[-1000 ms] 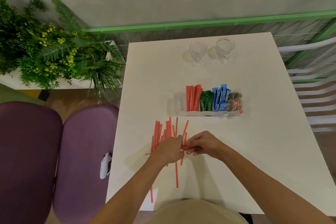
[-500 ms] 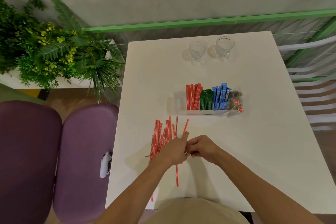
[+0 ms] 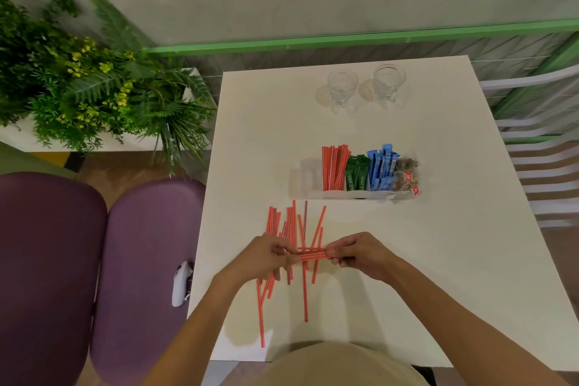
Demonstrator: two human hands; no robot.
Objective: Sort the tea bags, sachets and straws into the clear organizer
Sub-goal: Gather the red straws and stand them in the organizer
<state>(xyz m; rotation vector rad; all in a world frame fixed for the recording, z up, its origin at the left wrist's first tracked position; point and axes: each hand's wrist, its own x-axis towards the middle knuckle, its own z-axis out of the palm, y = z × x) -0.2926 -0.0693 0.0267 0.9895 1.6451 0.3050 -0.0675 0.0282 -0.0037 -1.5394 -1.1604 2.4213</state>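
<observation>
1. The left hand [image 3: 269, 255] and the right hand [image 3: 365, 255] each pinch one end of a small bundle of straws [image 3: 313, 255]. These are thin red-and-white striped tubes, held level and crosswise between the two hands. How many are in the bundle I cannot tell.
2. Under and just beyond both hands, loose straws [image 3: 293, 222] of the same kind lie on the smooth white worktop [image 3: 454, 260]. They overlap and mostly point away from the person. There are more than ten, too crossed for an exact count.
3. Farther out, beyond the right hand, sits the clear organizer [image 3: 354, 195], a long, low plastic box.
4. Inside it, from left to right, stand upright straws [image 3: 333, 168], glossy green sachets [image 3: 355, 174], blue sachets [image 3: 382, 166] and mesh tea bags [image 3: 405, 166] with two red tags [image 3: 415, 189].
5. Two clear glasses [image 3: 342, 88] stand side by side, well beyond the hands.
</observation>
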